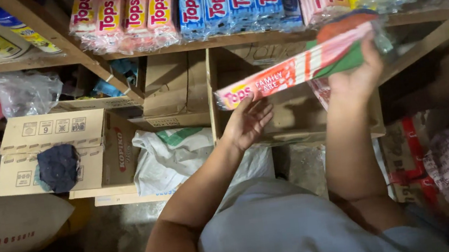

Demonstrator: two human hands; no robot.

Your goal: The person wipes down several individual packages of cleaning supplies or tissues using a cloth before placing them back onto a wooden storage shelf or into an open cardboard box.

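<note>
Glossy long cake pack, seemingly two-handed.

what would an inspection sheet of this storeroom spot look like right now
surface: wooden shelf with upright pink and blue wrapped packs
job's things: long red, white and green wrapped cake pack, held level below the shelf
clutter: open brown cardboard boxes, dark cloth, white sack
grippers: right hand grips the pack's end; left hand open under its other end
cables: nothing seen
surroundings: sacks on a dim floor
</note>
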